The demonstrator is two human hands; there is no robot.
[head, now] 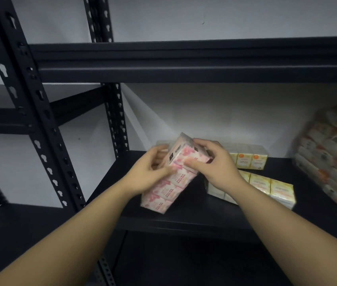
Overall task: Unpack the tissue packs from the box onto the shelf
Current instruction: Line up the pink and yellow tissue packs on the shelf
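A pink flowered tissue pack (169, 182) is tilted over the left part of the black shelf (266, 213), its lower end near the front edge. My left hand (151, 172) grips its left side and my right hand (215, 164) holds its top right corner. A yellow tissue pack (266, 186) lies flat just right of my right wrist. Another yellow pack (248, 159) sits further back against the wall. The box is out of view.
A large wrapped bundle of tissue packs (332, 153) fills the shelf's right end. A black shelf board (184, 60) runs overhead. A slotted black upright (39, 120) stands at the left, with a second rack's shelves beyond it.
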